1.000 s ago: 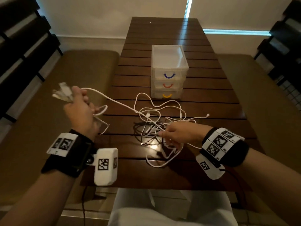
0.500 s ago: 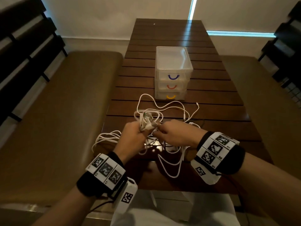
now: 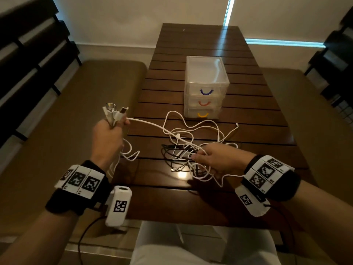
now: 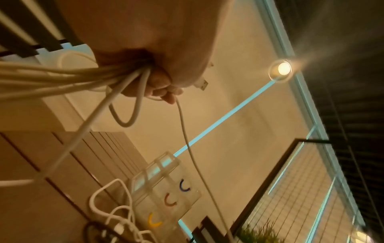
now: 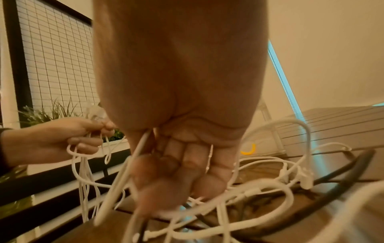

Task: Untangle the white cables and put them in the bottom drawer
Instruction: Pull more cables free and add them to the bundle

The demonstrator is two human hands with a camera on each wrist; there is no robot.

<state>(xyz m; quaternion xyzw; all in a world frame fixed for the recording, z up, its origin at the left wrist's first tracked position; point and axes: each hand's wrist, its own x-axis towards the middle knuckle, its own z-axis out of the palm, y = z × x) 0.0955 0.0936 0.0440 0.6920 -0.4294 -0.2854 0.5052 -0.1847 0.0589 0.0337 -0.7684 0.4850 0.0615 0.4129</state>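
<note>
Several white cables (image 3: 191, 131) are stretching across the desk (image 3: 248, 104); left hand (image 3: 107, 138) fingers are gripping plug ends pointing up, right hand (image 3: 214, 159) fingers pinching the tangle.

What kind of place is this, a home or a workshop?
Probably a home dining or seating corner: a dark slatted wooden table with cushioned benches on both sides, window blinds behind, and a small plastic drawer unit.
</note>
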